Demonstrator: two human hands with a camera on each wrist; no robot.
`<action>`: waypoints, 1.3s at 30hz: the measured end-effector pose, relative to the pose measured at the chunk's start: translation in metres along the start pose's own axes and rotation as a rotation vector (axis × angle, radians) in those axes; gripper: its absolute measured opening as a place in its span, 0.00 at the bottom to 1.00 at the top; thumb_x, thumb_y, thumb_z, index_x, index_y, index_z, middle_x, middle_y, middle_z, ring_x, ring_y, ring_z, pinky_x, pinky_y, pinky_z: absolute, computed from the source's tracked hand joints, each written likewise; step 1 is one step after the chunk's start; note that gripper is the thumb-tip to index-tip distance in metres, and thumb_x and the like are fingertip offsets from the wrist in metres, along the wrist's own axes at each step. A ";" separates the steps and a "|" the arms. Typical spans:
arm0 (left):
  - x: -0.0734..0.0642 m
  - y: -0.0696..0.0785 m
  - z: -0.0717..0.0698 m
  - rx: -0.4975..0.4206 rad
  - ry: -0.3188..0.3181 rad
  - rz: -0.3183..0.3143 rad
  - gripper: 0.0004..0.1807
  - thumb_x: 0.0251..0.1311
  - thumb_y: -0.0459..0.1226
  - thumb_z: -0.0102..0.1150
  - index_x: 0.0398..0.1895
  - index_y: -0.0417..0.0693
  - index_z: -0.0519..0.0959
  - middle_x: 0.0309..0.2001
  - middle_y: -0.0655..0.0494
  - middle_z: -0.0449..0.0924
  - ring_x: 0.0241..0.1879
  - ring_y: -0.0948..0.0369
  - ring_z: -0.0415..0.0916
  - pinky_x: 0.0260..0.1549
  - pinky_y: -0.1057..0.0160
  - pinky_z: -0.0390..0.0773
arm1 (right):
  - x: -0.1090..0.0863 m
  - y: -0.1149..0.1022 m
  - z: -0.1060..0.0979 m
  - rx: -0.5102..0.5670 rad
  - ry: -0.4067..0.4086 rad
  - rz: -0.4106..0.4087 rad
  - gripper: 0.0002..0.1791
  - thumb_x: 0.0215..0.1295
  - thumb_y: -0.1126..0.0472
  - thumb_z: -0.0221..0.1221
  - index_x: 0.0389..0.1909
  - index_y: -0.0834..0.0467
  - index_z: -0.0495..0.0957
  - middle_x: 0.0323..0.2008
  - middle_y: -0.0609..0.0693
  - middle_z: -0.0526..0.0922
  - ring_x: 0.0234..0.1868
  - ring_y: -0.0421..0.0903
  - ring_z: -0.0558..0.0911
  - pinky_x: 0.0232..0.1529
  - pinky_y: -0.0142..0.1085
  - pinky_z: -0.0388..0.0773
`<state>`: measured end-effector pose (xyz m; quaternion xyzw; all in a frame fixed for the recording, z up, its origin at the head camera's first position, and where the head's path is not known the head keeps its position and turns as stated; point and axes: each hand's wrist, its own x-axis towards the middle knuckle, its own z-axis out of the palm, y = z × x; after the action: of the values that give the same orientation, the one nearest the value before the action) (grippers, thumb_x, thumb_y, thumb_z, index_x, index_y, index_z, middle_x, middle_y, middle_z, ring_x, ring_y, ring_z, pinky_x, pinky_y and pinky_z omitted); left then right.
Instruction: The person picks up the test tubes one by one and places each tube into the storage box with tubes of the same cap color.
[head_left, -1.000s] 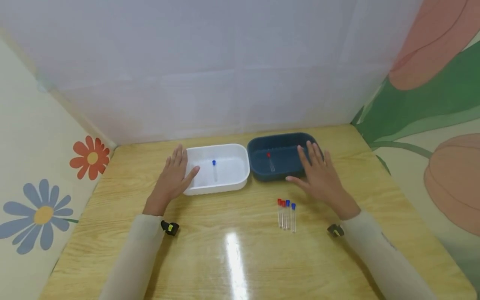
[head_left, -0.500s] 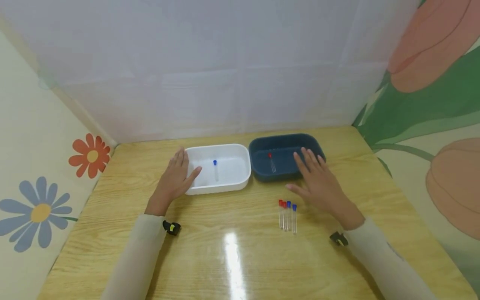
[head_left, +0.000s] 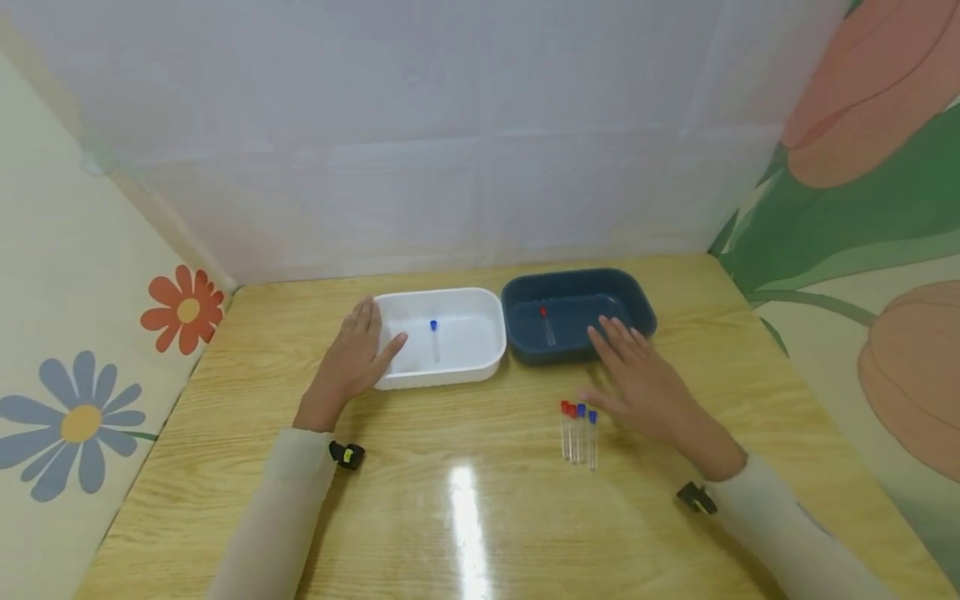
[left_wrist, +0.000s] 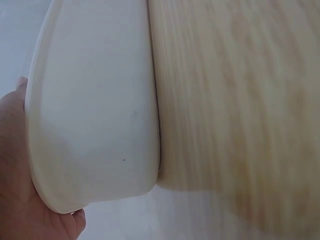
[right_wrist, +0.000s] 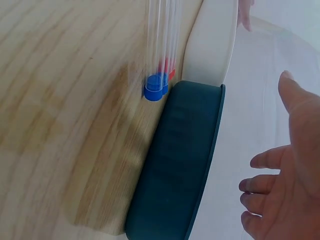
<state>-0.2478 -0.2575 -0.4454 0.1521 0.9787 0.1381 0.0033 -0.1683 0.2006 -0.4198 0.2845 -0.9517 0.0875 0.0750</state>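
Observation:
My left hand [head_left: 348, 358] rests against the left end of a white tray [head_left: 450, 377], its fingers straight along the rim and its thumb reaching over the inside. One clear test tube with a blue cap [head_left: 433, 327] lies in that tray. My right hand [head_left: 645, 387] holds nothing; its fingers are spread over the near right edge of a dark blue tray [right_wrist: 175, 155]. Inside the dark tray is a test tube with a red cap [head_left: 543, 312]. Several test tubes [head_left: 573, 433], red-capped and blue-capped, lie side by side on the table, just left of my right hand.
The two trays stand side by side near the back of the wood-grain table [head_left: 405, 500]. A white sheet [head_left: 420, 167] hangs behind them. Painted walls with flowers flank the table left and right. Black straps [head_left: 347, 455] show at both wrists.
My right hand has drawn back toward me and slightly right, away from the dark tray's inside. My left hand stays at the white tray. The tubes lie as before.

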 end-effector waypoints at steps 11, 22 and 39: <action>0.000 0.001 0.000 -0.017 0.013 0.006 0.52 0.75 0.65 0.30 0.78 0.28 0.35 0.80 0.34 0.29 0.80 0.42 0.29 0.76 0.43 0.36 | -0.017 -0.005 0.001 0.020 -0.033 0.008 0.54 0.69 0.33 0.56 0.79 0.67 0.51 0.78 0.67 0.50 0.79 0.64 0.50 0.76 0.55 0.50; 0.000 0.000 0.000 0.015 0.026 0.027 0.44 0.80 0.57 0.23 0.78 0.26 0.35 0.79 0.32 0.29 0.79 0.38 0.31 0.76 0.43 0.37 | -0.033 -0.010 0.004 0.083 -0.028 0.020 0.51 0.66 0.36 0.62 0.77 0.65 0.56 0.78 0.64 0.55 0.77 0.64 0.56 0.73 0.58 0.58; -0.003 0.006 -0.005 0.020 0.025 0.013 0.41 0.81 0.53 0.23 0.77 0.25 0.36 0.79 0.31 0.30 0.79 0.38 0.32 0.76 0.43 0.37 | -0.045 -0.020 0.019 0.158 -0.176 0.100 0.55 0.55 0.32 0.68 0.72 0.68 0.65 0.73 0.66 0.64 0.72 0.65 0.65 0.69 0.59 0.64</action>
<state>-0.2436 -0.2544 -0.4396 0.1567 0.9789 0.1303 -0.0113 -0.1221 0.2038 -0.4448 0.2482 -0.9578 0.1406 -0.0358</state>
